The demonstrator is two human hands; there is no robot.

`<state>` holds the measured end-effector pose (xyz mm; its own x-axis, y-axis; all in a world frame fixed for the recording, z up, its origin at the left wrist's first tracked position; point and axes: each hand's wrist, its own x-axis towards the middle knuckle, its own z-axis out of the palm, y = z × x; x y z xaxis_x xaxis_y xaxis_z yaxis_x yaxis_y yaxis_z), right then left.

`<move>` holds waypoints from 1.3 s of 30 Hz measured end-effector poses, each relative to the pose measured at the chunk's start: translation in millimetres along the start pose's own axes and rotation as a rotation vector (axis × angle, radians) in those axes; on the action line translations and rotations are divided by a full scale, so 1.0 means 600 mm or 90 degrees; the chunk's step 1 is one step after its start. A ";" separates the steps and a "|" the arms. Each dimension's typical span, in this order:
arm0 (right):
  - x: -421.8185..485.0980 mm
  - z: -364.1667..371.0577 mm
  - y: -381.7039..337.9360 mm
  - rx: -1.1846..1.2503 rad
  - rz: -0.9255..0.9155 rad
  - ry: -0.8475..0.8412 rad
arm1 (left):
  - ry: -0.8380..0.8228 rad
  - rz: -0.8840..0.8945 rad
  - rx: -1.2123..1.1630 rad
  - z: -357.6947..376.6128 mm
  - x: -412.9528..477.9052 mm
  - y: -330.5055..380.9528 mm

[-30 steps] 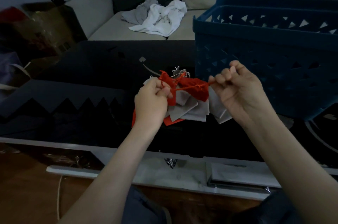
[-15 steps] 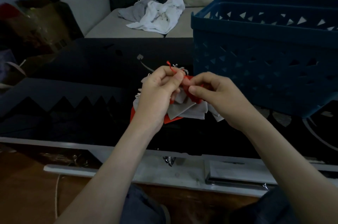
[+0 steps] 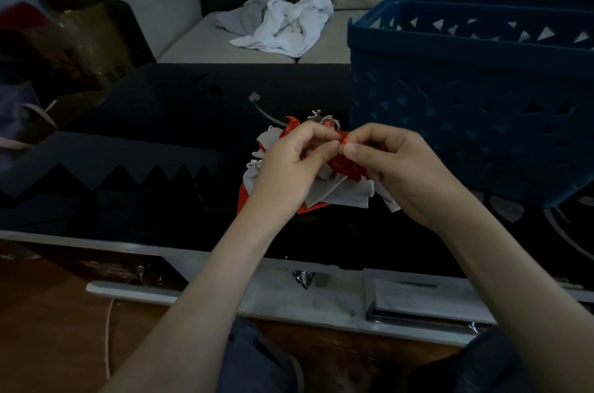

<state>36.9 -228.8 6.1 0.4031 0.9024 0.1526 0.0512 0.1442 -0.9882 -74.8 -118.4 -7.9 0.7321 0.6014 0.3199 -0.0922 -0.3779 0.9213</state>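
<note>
A small red drawstring pouch [image 3: 345,166] is held up between both hands over the black table [image 3: 167,122]. My left hand [image 3: 291,172] pinches its gathered top and red string. My right hand [image 3: 405,174] pinches the string and pouch from the right, fingertips almost meeting the left. Under the hands lies a pile of grey pouches [image 3: 344,195] with a red one [image 3: 241,200] at the bottom, partly hidden.
A large blue plastic basket [image 3: 475,97] stands on the table right of the hands. White and grey cloths [image 3: 283,23] lie on the sofa behind. A dark bag [image 3: 80,39] sits at the left. The table's white front edge [image 3: 225,293] is near my knees.
My right hand, which had pulled the red string out to the right, came back to the left hand. Both hands now meet at the pouch's top.
</note>
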 end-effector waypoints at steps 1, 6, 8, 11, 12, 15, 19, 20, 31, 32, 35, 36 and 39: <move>0.000 0.001 0.000 0.000 -0.006 0.006 | 0.013 0.011 0.012 0.001 -0.001 0.001; 0.000 0.009 -0.002 0.008 -0.021 0.046 | 0.096 0.079 0.115 0.008 -0.010 0.013; 0.002 0.010 -0.001 0.006 -0.012 0.054 | 0.135 0.120 0.176 0.011 -0.015 0.018; 0.005 0.007 0.005 -0.021 -0.029 0.072 | 0.126 0.116 0.150 0.012 -0.013 0.020; 0.006 0.006 0.008 -0.036 -0.043 0.077 | 0.103 0.084 0.104 0.012 -0.011 0.020; 0.004 0.008 0.009 -0.054 -0.072 0.075 | 0.066 -0.006 0.015 0.013 -0.010 0.021; 0.001 0.010 0.006 0.011 -0.084 0.083 | 0.031 -0.060 -0.063 0.014 -0.011 0.020; 0.001 0.010 0.005 0.012 -0.087 0.078 | 0.027 -0.073 -0.083 0.014 -0.012 0.021; -0.001 0.016 0.007 0.084 -0.068 0.072 | 0.002 -0.030 -0.118 0.013 -0.022 0.023; -0.001 0.015 0.008 0.088 -0.068 0.078 | 0.001 -0.016 -0.085 0.015 -0.023 0.022; -0.003 0.017 0.007 0.059 -0.068 0.083 | 0.036 0.032 0.042 0.023 -0.023 0.018; -0.004 0.018 0.006 0.045 -0.069 0.086 | 0.048 0.044 0.066 0.025 -0.022 0.016; -0.008 0.010 -0.012 0.012 -0.100 0.135 | 0.082 0.028 0.071 0.025 -0.017 0.013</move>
<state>29.0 -231.8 12.3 0.5742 0.7632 0.2964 0.1122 0.2853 -0.9519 -72.9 -138.0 -7.2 0.6353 0.6656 0.3916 -0.0409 -0.4775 0.8777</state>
